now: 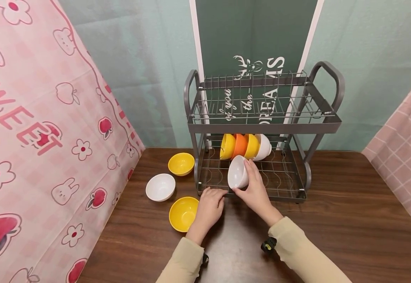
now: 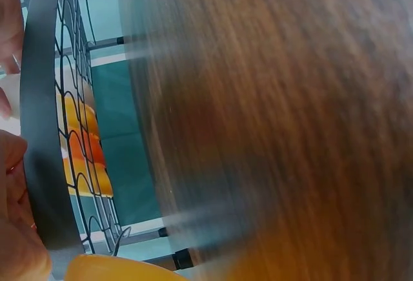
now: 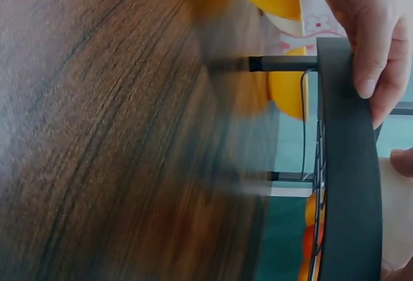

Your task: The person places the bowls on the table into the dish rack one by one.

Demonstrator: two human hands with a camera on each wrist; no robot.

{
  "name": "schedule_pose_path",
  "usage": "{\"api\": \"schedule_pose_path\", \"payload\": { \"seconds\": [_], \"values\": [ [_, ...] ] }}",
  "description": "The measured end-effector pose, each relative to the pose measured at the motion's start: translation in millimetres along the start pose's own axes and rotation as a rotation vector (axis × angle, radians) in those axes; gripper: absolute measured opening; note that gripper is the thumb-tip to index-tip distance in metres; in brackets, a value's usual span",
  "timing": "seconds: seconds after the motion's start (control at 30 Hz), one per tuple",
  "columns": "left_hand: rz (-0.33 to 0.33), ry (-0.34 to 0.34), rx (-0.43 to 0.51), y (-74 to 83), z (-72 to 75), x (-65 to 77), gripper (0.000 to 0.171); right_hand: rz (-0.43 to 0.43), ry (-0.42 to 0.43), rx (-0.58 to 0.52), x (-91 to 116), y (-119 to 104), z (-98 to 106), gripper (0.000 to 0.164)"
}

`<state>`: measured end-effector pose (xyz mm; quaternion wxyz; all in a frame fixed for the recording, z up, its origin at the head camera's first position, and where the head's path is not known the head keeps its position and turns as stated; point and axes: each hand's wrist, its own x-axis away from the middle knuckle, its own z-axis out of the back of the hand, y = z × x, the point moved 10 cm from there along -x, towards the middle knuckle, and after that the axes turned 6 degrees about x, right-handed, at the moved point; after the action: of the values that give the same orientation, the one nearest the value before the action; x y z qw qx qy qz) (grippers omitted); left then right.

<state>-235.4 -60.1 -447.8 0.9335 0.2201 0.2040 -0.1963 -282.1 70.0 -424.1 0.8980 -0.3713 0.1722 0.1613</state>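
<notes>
A white bowl (image 1: 237, 173) is tilted on its side in my right hand (image 1: 255, 188), whose thumb and fingers pinch its rim and base. It hangs over the front of the lower shelf of a dark metal dish rack (image 1: 283, 198). My left hand (image 1: 210, 204) grips the shelf's front rail near its left end; in the right wrist view the left fingers (image 3: 371, 55) lie over that rail. Behind the held bowl, a yellow bowl (image 1: 227, 146), an orange bowl (image 1: 240, 144), another yellow bowl (image 1: 251, 146) and a white bowl (image 1: 263, 147) stand on edge in a row.
Left of the rack, a small yellow bowl (image 1: 181, 164), a white bowl (image 1: 160, 187) and a larger yellow bowl (image 1: 182, 214) sit upright on the wooden table (image 1: 350, 212). The rack's upper wire shelf (image 1: 262, 127) stands above the bowls. Curtains hang behind and at both sides.
</notes>
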Motion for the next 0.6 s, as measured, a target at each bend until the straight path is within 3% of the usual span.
{"api": "schedule_pose_path", "payload": {
  "seconds": [0.37,0.6],
  "values": [
    [-0.018,0.02,0.018,-0.1,0.2,1.0,0.026,-0.009,-0.12,0.077,-23,-8,-16,0.097],
    [-0.018,0.013,0.019,-0.9,-1.0,1.4,0.027,-0.031,-0.146,0.127,-31,-13,-25,0.096]
  ]
}}
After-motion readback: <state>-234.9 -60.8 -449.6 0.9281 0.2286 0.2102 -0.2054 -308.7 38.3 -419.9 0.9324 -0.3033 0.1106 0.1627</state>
